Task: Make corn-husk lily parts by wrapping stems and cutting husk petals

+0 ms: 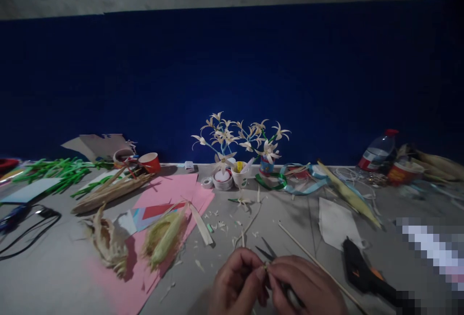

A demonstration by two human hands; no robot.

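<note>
My left hand [239,281] and my right hand [304,283] meet at the bottom middle of the view, fingertips pinched together on a tiny pale husk piece [266,266]. Both hands are closed around it. Scissors [266,252] lie on the grey table [54,276] just beyond my fingers, with their handles hidden under my right hand. A thin wooden stick [308,254] runs diagonally past my right hand. Small husk scraps [217,225] are scattered in front of me.
Corn husks [163,240] lie on pink paper [174,189] at left. Husk flowers [239,136] stand in small cups by the blue wall. A black glue gun [362,271] lies at right; ribbons [290,182], a water bottle [377,153], red cups [150,162] and green stems [61,170] sit behind.
</note>
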